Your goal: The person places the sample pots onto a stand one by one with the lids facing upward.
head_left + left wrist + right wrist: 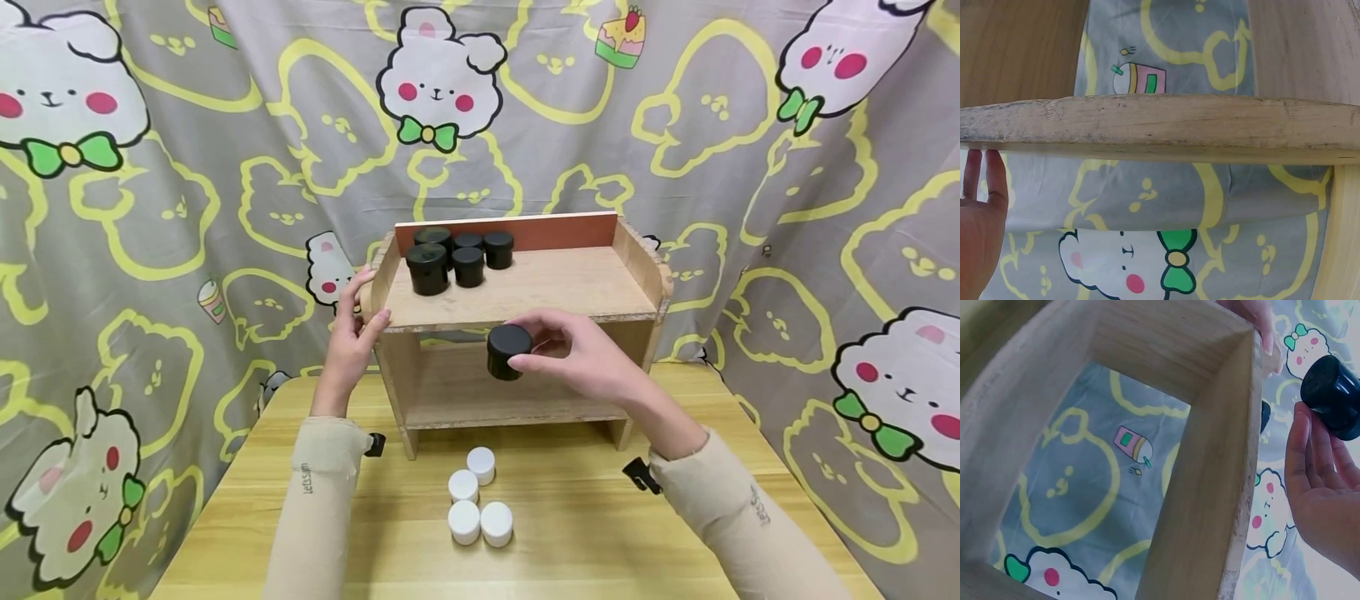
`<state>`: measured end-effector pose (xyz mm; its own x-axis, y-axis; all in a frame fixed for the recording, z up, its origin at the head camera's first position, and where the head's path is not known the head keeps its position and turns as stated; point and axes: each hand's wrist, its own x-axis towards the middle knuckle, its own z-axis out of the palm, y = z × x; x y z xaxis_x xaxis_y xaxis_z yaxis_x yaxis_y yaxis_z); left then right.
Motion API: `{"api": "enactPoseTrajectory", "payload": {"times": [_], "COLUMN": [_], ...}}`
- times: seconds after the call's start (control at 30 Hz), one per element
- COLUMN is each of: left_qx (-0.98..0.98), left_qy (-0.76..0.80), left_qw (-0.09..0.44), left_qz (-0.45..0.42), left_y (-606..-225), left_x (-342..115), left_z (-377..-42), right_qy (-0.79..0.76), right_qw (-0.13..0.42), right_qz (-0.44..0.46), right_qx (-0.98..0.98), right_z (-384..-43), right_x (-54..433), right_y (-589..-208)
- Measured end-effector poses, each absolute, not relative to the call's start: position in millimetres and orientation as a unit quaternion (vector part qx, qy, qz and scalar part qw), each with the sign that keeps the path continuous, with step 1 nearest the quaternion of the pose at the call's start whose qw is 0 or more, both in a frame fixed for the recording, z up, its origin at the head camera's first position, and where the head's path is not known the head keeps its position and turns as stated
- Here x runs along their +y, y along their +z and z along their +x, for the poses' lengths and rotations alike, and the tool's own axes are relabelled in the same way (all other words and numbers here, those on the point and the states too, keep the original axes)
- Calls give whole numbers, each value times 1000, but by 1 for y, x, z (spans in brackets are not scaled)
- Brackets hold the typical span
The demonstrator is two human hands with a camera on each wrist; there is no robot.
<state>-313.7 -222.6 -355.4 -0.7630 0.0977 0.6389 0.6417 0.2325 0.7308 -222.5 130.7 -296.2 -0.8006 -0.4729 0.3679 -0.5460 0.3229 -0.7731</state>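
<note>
A small two-tier wooden shelf (525, 292) stands on the table, seen closely in both wrist views. My left hand (351, 337) rests on its left side panel, thumb at the front edge and fingers on the outer side. In the left wrist view the visible fingers (996, 181) look straight against the wood. My right hand (581, 354) grips a black lidded jar (507, 352) between thumb and fingers, in front of the top board. Several similar black jars (429, 271) are grouped at the left of the top board. The right wrist view shows the held jar (1333, 397) tilted by camera angle.
Several white round-lidded jars (465, 522) stand close together on the wooden table (585, 533), in front of the shelf. The lower board (517, 408) lies beneath the held jar. A patterned curtain (555, 108) hangs behind and at both sides.
</note>
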Motion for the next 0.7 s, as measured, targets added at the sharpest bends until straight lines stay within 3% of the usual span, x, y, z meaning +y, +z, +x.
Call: {"api": "enactPoseTrajectory", "payload": {"times": [0.7], "left_qx": [-747], "left_qy": [-571], "left_qw": [236], "left_qz": [-247], "left_y": [-356], "left_x": [-223], "left_z": [-314], "right_qy": [507], "right_qw": [112], "right_qz": [207], "right_qx": [-829], "right_z": [-284], "right_x": [127], "right_y": [-262]}}
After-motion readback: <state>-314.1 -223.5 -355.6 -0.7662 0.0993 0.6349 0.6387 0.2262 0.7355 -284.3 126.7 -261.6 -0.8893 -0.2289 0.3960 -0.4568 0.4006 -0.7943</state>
